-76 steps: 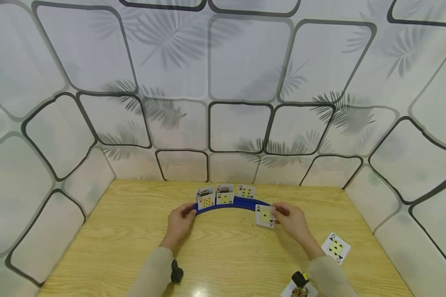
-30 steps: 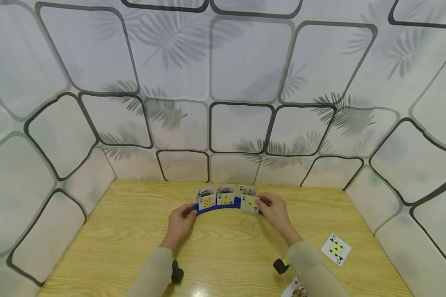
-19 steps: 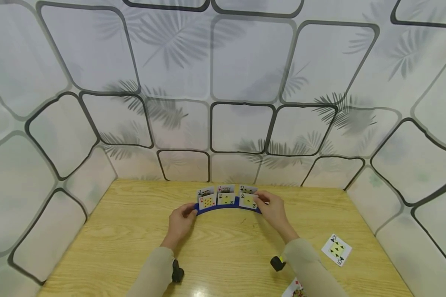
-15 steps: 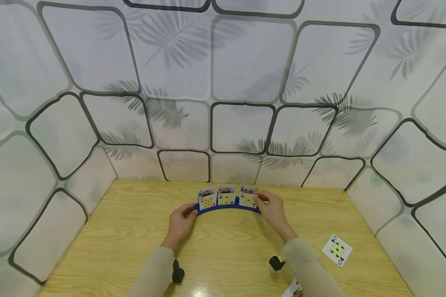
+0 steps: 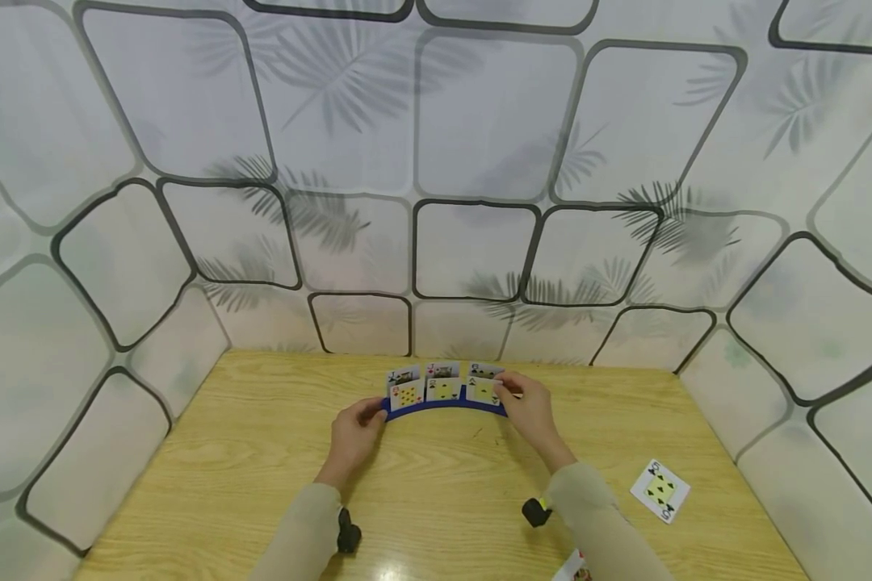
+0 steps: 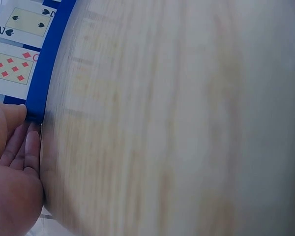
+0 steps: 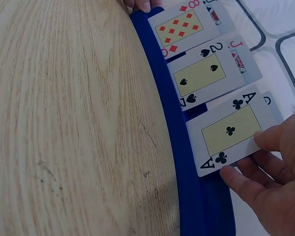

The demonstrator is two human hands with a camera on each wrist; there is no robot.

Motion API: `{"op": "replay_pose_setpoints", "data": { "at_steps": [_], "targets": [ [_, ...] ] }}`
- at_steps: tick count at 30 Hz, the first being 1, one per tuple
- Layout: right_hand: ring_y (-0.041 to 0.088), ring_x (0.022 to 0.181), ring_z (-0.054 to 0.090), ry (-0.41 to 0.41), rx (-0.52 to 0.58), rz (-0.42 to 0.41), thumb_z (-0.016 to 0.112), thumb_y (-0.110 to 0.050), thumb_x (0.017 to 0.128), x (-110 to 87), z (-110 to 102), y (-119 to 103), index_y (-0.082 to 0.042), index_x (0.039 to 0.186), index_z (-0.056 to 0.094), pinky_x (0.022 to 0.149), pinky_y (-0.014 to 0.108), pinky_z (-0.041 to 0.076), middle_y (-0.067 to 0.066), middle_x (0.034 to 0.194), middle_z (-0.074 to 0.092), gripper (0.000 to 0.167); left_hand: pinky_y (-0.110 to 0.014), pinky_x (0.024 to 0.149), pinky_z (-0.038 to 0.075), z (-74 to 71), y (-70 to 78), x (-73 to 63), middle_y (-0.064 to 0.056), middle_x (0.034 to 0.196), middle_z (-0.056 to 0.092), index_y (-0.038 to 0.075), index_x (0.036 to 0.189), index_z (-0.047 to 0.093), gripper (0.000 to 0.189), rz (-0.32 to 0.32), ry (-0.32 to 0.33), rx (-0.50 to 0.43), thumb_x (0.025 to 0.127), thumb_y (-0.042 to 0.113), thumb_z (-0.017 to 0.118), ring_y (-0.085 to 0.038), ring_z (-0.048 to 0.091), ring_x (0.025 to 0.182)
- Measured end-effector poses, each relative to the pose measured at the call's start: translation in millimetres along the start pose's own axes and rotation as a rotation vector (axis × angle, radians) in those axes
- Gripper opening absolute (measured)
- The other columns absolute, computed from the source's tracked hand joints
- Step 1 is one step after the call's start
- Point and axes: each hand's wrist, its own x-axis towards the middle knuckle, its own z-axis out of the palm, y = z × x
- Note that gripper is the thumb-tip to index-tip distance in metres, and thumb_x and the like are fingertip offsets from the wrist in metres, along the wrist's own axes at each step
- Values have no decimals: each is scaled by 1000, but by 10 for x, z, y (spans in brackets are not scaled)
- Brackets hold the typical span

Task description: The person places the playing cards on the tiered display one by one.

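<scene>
A curved blue playing-card holder [image 5: 443, 405] stands toward the back of the table. My left hand [image 5: 354, 436] grips its left end, the thumb resting on the tip. The front row shows an eight of diamonds [image 7: 178, 29], a two of spades [image 7: 199, 73] and, at its right, an ace of clubs [image 7: 230, 129]. My right hand [image 5: 532, 410] pinches the ace by its right edge, its lower edge at the holder. Behind stand two jacks, one of them a red jack [image 5: 450, 368], and a black six [image 5: 477, 369], partly hidden by the front cards.
A black five card [image 5: 660, 490] lies face up on the wooden table [image 5: 436, 492] at the right. A second, red-marked card [image 5: 572, 568] shows partly beside my right forearm at the bottom edge. A patterned wall [image 5: 472, 250] rises behind the table.
The ace of clubs has gone left and back, from in front of the holder's right end to the front row. Over the last half second it hardly shifts. My left hand stays put.
</scene>
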Motion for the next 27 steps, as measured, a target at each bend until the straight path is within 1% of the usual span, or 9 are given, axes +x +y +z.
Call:
{"op": "replay_pose_setpoints", "data": {
  "at_steps": [3,5,10,13,20,27],
  "targets": [
    [31,104,73,4,7,7,71,-12,101,0,7,-17,-6,115,77,86,42,63,13,106,78,17,-48,96,58,-3,3,-4,-19,124,75,0,128,73,28,5,-3,2,101,5,68,-33,71,112],
    [31,103,73,7,7,11,71,-11,101,-1,12,-26,-6,115,77,84,39,63,13,106,78,17,-48,96,58,-7,7,-7,-20,124,75,0,128,73,28,8,-4,1,101,5,67,-33,71,112],
    [29,100,73,8,-6,16,72,-11,100,-8,24,-4,-6,114,78,75,25,57,13,104,79,16,-48,97,58,-4,7,-4,-20,124,75,0,128,73,28,4,-4,-8,101,5,68,-33,71,112],
    [26,98,73,7,-6,28,71,-13,100,-13,29,14,-7,115,78,73,21,54,12,104,79,17,-48,97,58,1,3,-3,-20,124,75,0,128,73,28,5,-5,-7,101,5,68,-33,71,112],
    [20,90,71,17,-3,25,72,-11,100,-23,48,33,-5,113,78,71,20,53,13,101,79,16,-49,97,58,-6,0,-6,-19,125,75,1,128,73,28,1,-5,-2,101,5,68,-33,71,112],
    [20,89,70,18,-1,28,72,-11,100,-19,65,58,-5,113,78,72,21,52,13,100,78,15,-49,97,58,-13,7,2,-20,125,75,1,128,73,28,1,-1,-2,101,6,69,-34,72,112]
  ]
}}
